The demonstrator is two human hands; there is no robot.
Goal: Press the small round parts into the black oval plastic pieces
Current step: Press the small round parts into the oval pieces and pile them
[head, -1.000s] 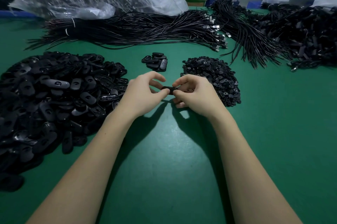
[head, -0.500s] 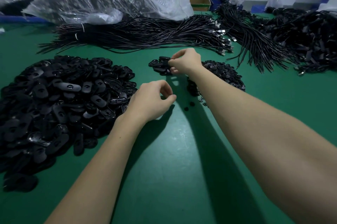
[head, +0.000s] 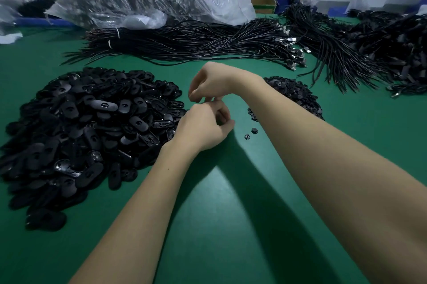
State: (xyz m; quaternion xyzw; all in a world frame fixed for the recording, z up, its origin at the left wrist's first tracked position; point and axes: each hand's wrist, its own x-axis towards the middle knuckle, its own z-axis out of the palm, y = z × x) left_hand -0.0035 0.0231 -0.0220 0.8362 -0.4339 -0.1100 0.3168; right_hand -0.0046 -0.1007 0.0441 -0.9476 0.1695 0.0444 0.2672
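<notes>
Green desk point(head: 231, 226) carries a big heap of black oval pieces point(head: 87, 131) toward its left edge, round parts point(head: 293, 94) right; both curled hands, left hand point(head: 203, 128) and right hand point(head: 210, 82), meet mid-desk, grasp unclear. Most remains.

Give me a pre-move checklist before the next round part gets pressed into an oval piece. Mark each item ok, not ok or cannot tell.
1. Oval pieces in supply: pile of black oval pieces beside the left hand. Ok.
2. Round parts in supply: pile of small round parts behind the right forearm. Ok.
3. Left hand holding an oval piece: fingers curled, contents hidden. Cannot tell.
4. Right hand holding a round part: hidden. Cannot tell.
5. Two loose round parts strayed onto the green table. Not ok.
</notes>
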